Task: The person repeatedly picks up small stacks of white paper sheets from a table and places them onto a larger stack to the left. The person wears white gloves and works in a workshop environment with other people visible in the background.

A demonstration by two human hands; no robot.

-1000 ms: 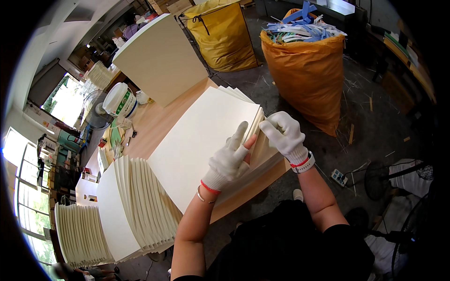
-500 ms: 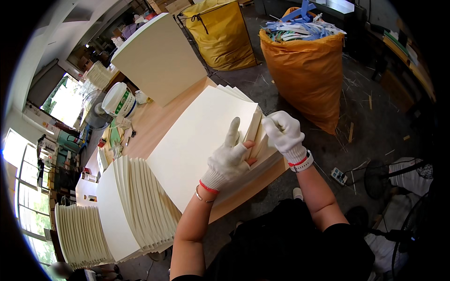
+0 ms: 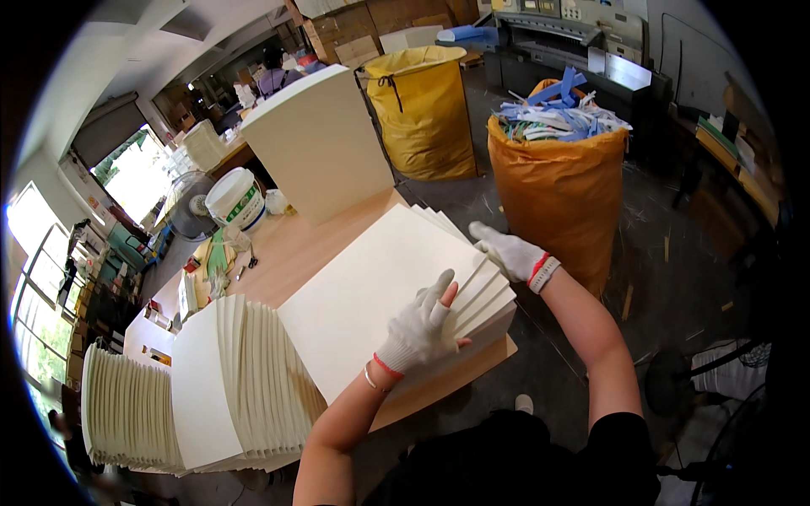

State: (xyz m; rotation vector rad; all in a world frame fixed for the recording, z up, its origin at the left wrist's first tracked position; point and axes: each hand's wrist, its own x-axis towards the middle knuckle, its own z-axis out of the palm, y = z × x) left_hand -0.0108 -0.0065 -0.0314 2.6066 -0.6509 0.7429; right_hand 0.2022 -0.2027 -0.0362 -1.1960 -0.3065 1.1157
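Note:
A stack of large cream sheets (image 3: 363, 295) lies on the wooden table, its right edge fanned into several stepped layers. My left hand (image 3: 419, 327), in a white knit glove with bare fingertips showing, rests on the top sheet close to that edge. Its fingers are spread and hold nothing. At the far right corner of the stack is my right hand (image 3: 510, 253), gloved too, with its fingers stretched along the sheet edges. Some of its fingertips are hidden against the stack.
Curved piles of cream sheets (image 3: 261, 379) stand at the left. Behind are an upright cream block (image 3: 321, 143), a white bucket (image 3: 234, 199) and a fan (image 3: 192, 207). An orange sack (image 3: 557, 185) of paper strips and a yellow bag (image 3: 422, 114) stand on the floor beyond the table (image 3: 295, 240).
My right hand has gone from a closed fist to outstretched fingers at the far corner. The lifted sheet edges now lie flatter, in steps. The whole view has tilted upward.

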